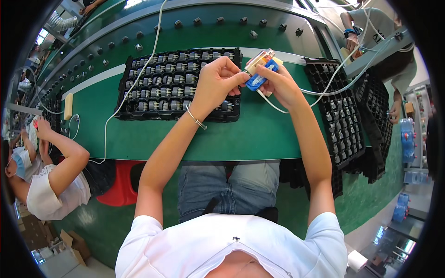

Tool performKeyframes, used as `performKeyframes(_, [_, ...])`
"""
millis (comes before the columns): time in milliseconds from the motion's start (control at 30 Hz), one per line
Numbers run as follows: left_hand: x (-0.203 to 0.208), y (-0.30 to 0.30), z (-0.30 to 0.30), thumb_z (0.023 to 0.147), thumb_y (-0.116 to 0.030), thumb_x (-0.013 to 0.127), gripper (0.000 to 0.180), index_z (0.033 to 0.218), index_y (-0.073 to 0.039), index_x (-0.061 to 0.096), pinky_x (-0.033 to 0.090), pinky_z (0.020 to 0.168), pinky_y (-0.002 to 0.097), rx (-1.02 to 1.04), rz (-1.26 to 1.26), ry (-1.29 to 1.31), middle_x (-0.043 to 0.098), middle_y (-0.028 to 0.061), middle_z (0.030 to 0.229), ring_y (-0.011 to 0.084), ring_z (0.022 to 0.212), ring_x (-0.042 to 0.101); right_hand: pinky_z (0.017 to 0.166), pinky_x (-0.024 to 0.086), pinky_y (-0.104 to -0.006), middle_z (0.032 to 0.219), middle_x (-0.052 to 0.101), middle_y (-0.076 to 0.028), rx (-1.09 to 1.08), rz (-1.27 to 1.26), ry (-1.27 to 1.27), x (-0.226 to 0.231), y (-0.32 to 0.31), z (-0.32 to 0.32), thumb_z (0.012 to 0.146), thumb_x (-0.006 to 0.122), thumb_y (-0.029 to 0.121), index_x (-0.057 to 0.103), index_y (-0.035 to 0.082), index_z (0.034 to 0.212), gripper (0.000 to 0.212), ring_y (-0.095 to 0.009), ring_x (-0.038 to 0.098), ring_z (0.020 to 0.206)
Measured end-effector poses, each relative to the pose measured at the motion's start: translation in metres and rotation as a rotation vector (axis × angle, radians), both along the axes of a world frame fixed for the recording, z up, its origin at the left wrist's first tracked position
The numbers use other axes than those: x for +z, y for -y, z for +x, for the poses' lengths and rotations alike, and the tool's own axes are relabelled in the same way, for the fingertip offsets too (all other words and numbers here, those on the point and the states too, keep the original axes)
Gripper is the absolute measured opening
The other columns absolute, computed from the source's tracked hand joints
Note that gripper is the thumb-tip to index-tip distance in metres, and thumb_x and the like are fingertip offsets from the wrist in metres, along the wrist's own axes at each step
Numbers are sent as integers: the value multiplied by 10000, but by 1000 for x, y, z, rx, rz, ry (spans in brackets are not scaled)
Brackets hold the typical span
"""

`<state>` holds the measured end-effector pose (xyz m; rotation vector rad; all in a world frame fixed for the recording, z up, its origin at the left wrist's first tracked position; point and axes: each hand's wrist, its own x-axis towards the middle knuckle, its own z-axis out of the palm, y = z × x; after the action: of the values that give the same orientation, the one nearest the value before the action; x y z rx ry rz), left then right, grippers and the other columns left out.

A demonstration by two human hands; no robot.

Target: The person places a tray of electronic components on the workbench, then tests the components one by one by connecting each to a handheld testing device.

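My right hand (283,87) is closed round a small handheld device (256,79) with a blue body and a clear, orange-tinted end, held above the table's far side. A thin white cord runs from its lower end. Close against the device's left side, my left hand (217,82) has thumb and forefinger pinched together. What sits in that pinch is too small to name. Below and left of both hands lies a black tray (121,111) with rows of small grey cylindrical parts (163,91); my left hand and wrist cover its right portion.
A green conveyor (204,28) carrying spaced small parts curves along the back. More black trays (340,120) overhang the table's right edge. White cords (155,46) cross the workspace. A co-worker (55,180) sits at left beside a red stool (119,185); another person (371,28) stands far right.
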<state>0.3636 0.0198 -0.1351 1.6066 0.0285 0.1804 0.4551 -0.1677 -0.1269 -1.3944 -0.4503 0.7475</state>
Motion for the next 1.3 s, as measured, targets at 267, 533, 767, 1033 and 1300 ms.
performKeyframes(267, [-4, 7, -6, 784, -182, 817, 304, 926, 2, 621, 492, 554, 230, 85, 237, 201, 702, 63, 711, 83, 591, 623, 647, 506, -214, 1021, 672, -33, 153, 32, 76, -2, 16, 5, 940, 661, 264, 594, 33, 1234, 380, -79, 641, 822])
performKeyframes(533, [20, -85, -88, 848, -470, 693, 444, 812, -32, 627, 504, 621, 471, 567, 1277, -201, 687, 161, 753, 365, 728, 675, 682, 479, -219, 838, 656, -10, -363, -167, 621, -1, 37, 29, 855, 728, 251, 665, -5, 978, 291, -60, 600, 730])
performKeyframes(767, [14, -128, -129, 861, -472, 672, 463, 770, -19, 660, 525, 660, 476, 608, 1513, -576, 693, 175, 796, 369, 771, 681, 655, 517, -318, 765, 670, -113, -541, -500, 1064, -12, 33, 15, 752, 770, 332, 684, 19, 1010, 415, -199, 636, 651])
performKeyframes(1033, [0, -145, -127, 855, -334, 695, 294, 794, -46, 687, 528, 672, 460, 625, 1411, -443, 698, 150, 798, 367, 759, 669, 603, 484, -308, 752, 635, -72, -537, -474, 1049, -20, 32, 10, 761, 783, 333, 687, 32, 992, 391, -165, 589, 613])
performKeyframes(1300, [48, -89, -99, 820, -109, 737, 135, 841, -2, 658, 409, 597, 217, 534, 771, 69, 587, 11, 687, 61, 630, 484, 600, 482, -313, 742, 624, -77, -557, -480, 1084, -25, 32, 13, 769, 773, 350, 688, 33, 967, 383, -186, 581, 609])
